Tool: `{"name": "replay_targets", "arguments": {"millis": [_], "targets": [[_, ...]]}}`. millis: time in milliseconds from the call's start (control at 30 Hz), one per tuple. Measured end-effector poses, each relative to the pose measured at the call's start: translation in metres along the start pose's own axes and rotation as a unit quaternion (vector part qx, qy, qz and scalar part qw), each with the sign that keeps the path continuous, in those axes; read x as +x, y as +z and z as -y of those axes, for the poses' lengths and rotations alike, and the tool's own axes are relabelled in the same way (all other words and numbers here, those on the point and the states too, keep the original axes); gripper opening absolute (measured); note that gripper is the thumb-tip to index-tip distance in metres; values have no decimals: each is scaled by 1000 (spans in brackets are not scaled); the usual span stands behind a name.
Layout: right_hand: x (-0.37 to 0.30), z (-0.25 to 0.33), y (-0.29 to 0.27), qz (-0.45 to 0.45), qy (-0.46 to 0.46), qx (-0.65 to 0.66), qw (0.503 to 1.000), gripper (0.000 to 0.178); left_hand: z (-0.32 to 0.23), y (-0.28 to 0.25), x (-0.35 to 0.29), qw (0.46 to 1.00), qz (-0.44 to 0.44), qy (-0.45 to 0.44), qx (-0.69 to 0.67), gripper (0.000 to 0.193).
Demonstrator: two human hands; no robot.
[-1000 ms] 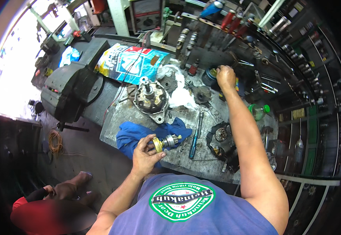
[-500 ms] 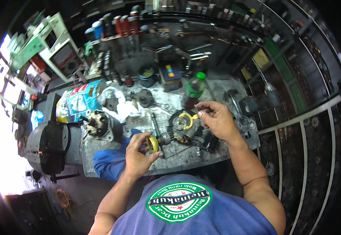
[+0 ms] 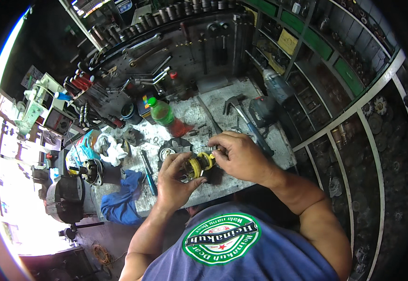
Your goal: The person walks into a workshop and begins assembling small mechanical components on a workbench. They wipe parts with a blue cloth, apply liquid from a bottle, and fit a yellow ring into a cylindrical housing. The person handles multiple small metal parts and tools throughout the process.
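Note:
My left hand point(image 3: 170, 180) is closed round a gear shaft point(image 3: 195, 167) with a yellow ring at its near end, held above the front of the workbench. In my right hand point(image 3: 244, 157) the fingers pinch a small yellow fork point(image 3: 208, 160). The fork is against the shaft's right part, beside the yellow ring. Whether it is seated around the shaft I cannot tell, as my fingers cover part of it. Just behind my left hand lies a dark round housing point(image 3: 166, 152) with a pale centre.
On the workbench point(image 3: 222, 100) lie a blue-handled screwdriver point(image 3: 148, 173), a blue cloth point(image 3: 119, 199) and a hammer point(image 3: 244, 119). A green-capped bottle point(image 3: 162, 113) stands behind my hands. A motor body point(image 3: 92, 171) sits at the left. Parts shelves point(image 3: 340, 119) line the right.
My right hand has brought the yellow fork leftward and down onto the gear shaft; before, the two were apart. The view has turned to the right.

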State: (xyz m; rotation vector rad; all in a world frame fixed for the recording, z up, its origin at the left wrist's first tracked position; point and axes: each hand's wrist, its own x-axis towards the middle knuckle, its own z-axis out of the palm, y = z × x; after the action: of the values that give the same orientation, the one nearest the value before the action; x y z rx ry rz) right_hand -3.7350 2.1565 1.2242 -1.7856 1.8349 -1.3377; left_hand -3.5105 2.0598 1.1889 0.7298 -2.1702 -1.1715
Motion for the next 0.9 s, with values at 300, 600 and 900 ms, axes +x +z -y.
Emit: {"name": "replay_targets", "arguments": {"millis": [300,600,900], "targets": [[0,-43,-76,77,85,89,989,29,-71,37,55,989,31,22,141,71],[-23,-77,-64,0,146,80,986,36,-88,45,95,962,134,40,236,68],[-52,-106,-35,-56,228,44,971,36,-59,72,114,938,167,70,295,68]]}}
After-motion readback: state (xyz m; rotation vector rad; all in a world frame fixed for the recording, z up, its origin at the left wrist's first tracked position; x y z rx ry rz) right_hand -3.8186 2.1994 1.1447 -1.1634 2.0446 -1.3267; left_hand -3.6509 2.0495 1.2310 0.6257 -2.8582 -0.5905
